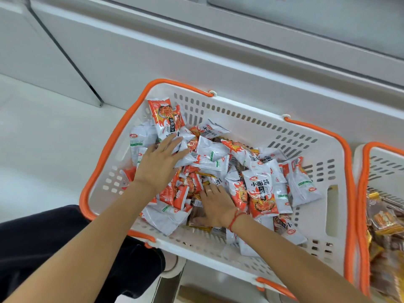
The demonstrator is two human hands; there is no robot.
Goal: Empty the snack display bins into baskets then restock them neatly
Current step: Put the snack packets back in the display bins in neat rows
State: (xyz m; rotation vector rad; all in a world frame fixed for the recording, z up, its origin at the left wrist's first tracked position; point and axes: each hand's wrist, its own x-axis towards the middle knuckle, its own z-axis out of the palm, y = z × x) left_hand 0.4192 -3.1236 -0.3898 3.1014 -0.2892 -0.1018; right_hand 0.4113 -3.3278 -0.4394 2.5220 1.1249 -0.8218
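We note both hands flat and unclenched on the snack packets (pixel 220 169) heaped in the white basket (pixel 247 125), left hand (pixel 158 162) toward its far-left corner, right hand (pixel 216 205) nearer its front rim, apparently grasping nothing.

Your way into the white basket (pixel 258 125) is open from above; snack packets (pixel 260 189) crowd its middle, far-right corner bare.

- White slotted basket (pixel 251 125) with orange handles folded down along its rim, standing on the floor.
- Snack packets (pixel 260 189), white-and-orange, heaped loosely inside it, overlapping at all angles.
- Second basket (pixel 384 162) just beside it, holding brown-gold packets (pixel 384 219).
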